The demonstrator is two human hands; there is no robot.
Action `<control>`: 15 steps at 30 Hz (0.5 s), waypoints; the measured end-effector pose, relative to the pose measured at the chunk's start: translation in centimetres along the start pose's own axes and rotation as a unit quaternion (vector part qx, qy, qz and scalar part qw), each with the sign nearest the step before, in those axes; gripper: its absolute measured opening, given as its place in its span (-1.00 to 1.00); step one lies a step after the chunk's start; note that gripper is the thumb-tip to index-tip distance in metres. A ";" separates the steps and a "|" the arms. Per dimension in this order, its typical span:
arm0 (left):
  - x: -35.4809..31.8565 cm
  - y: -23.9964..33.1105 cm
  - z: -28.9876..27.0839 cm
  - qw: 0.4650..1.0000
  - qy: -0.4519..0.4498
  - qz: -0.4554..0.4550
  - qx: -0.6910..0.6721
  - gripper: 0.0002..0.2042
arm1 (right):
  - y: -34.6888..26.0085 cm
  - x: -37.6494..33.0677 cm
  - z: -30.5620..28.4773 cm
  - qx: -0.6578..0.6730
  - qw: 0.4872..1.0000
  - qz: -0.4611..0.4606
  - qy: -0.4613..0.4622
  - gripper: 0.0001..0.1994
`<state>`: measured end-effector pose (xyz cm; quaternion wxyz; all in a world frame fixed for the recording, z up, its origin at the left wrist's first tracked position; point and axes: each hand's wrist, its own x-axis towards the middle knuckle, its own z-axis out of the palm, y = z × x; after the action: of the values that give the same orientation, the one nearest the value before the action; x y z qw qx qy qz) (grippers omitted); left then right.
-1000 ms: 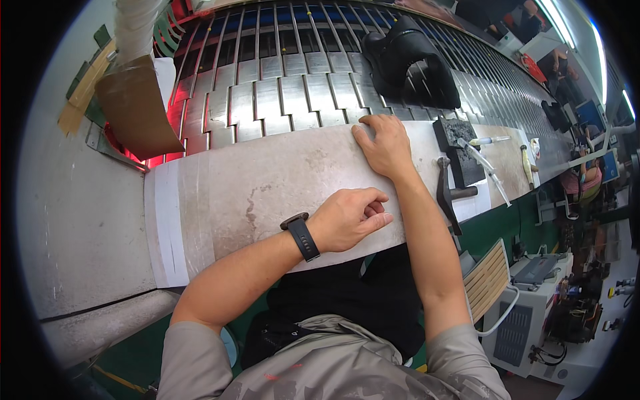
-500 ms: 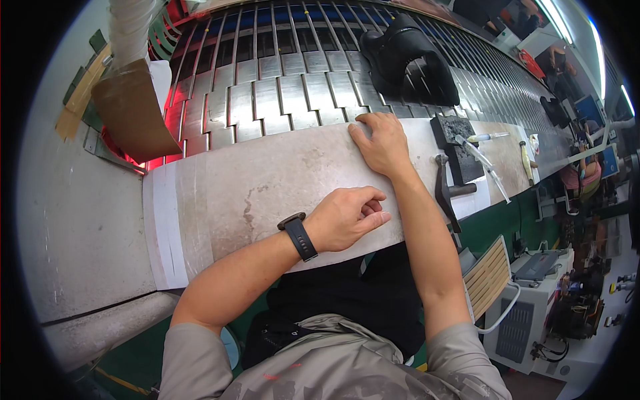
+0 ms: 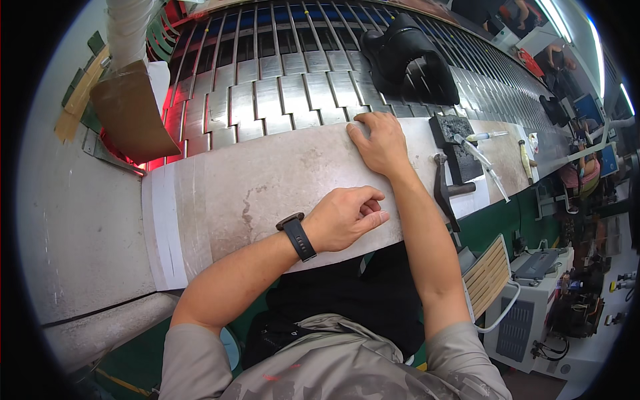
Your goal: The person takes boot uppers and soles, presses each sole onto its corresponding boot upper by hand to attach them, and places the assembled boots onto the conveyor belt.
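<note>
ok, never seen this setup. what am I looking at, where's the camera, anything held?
No robot here: a person with bare hands, filmed by a fisheye camera on their head looking down, so straight edges bend. The left hand, watch on its wrist, rests loosely curled on a pale worn slab. The right hand lies flat on the slab's far edge. Neither holds anything. Behind runs a metal slat conveyor carrying a black shoe. To the right lie a hammer and small tools.

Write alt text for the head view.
A person's right hand lies flat on a worn pale work board, while the left hand, wearing a black wristwatch, rests loosely curled nearer the body. A slatted metal conveyor runs behind.
</note>
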<state>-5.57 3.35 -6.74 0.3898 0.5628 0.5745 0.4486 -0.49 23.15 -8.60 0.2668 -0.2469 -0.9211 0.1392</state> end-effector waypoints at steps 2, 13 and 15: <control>-0.1 0.0 -0.1 1.000 -0.001 -0.001 0.003 -0.61 | -0.1 0.0 0.0 0.001 1.000 0.002 0.000 -0.64; -0.3 -0.1 -0.4 1.000 -0.004 -0.005 0.000 -0.62 | -0.2 0.2 0.4 0.002 1.000 -0.005 0.007 -0.64; -0.4 -0.1 -0.4 1.000 -0.004 -0.006 -0.003 -0.62 | -0.4 0.1 0.3 0.000 1.000 -0.007 0.007 -0.64</control>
<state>-6.01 2.94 -6.75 0.3967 0.5598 0.5752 0.4454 -0.92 22.83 -8.66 0.2739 -0.2418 -0.9210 0.1353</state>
